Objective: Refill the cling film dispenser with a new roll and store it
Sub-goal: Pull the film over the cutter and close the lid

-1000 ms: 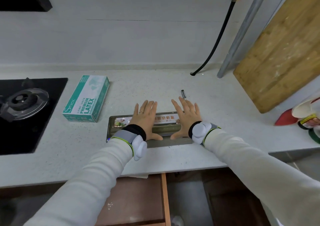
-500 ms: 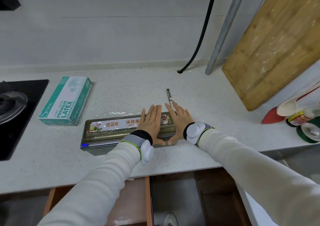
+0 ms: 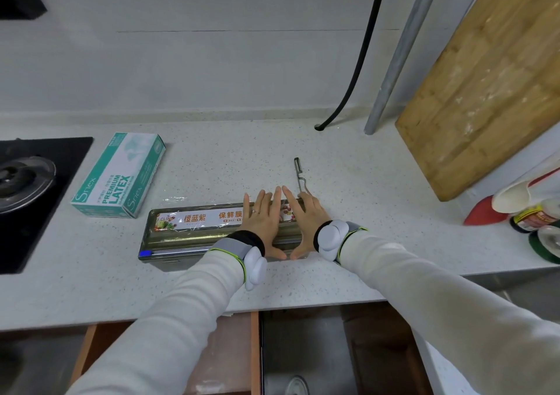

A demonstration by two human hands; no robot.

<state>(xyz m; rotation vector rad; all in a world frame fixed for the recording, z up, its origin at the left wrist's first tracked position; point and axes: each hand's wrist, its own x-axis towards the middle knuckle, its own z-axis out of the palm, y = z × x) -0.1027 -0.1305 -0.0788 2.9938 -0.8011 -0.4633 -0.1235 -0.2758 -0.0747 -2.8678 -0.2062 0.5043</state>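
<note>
Palms down: the left hand (image 3: 263, 223) and right hand (image 3: 304, 219) lie side by side on the right end of the cling film dispenser (image 3: 194, 231), fingers straight, pressing flat, not gripping anything. The dispenser sits lengthwise near the front edge of the countertop (image 3: 378, 212), above an open drawer (image 3: 239, 364). A latex glove box (image 3: 121, 176) is just behind its left end, a peeler (image 3: 299, 172) is right by the right hand's fingertips, and a wooden board (image 3: 485, 91) leans at the back right corner.
</note>
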